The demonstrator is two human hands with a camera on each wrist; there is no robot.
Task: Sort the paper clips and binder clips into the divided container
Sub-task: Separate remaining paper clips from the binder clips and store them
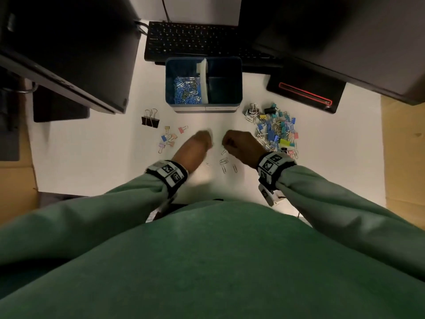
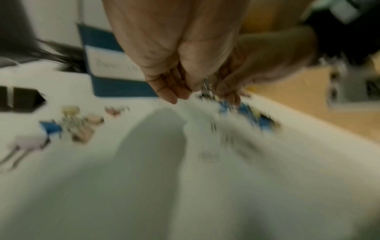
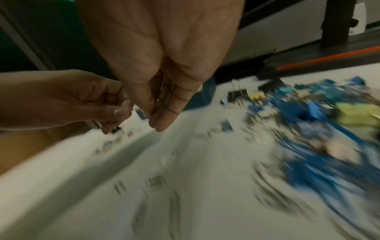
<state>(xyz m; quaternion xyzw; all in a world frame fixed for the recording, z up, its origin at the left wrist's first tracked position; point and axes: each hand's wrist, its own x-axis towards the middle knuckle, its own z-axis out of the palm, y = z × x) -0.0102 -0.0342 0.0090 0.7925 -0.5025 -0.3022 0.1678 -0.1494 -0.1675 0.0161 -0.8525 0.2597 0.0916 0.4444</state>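
Note:
The blue divided container (image 1: 170, 88) stands mid-desk; blue and silver paper clips (image 1: 187, 89) fill its left half, and its right half looks dark and bare. My left hand (image 1: 204, 138) and right hand (image 1: 230, 141) hover close together in front of it, both with curled fingers. In the right wrist view my right hand (image 3: 158, 120) pinches thin wire, apparently paper clips (image 3: 161, 95). My left hand (image 2: 176, 94) is cupped with its thumb pressed to its fingers, and wire glints beside it. Loose silver paper clips (image 1: 224, 163) lie under the hands. Both wrist views are blurred.
A pile of coloured binder clips (image 1: 276, 130) lies right of the hands. A small group of pastel binder clips (image 1: 169, 139) and a large black binder clip (image 1: 150, 120) lie to the left. A keyboard (image 1: 195, 40) sits behind the container, with dark monitors on both sides.

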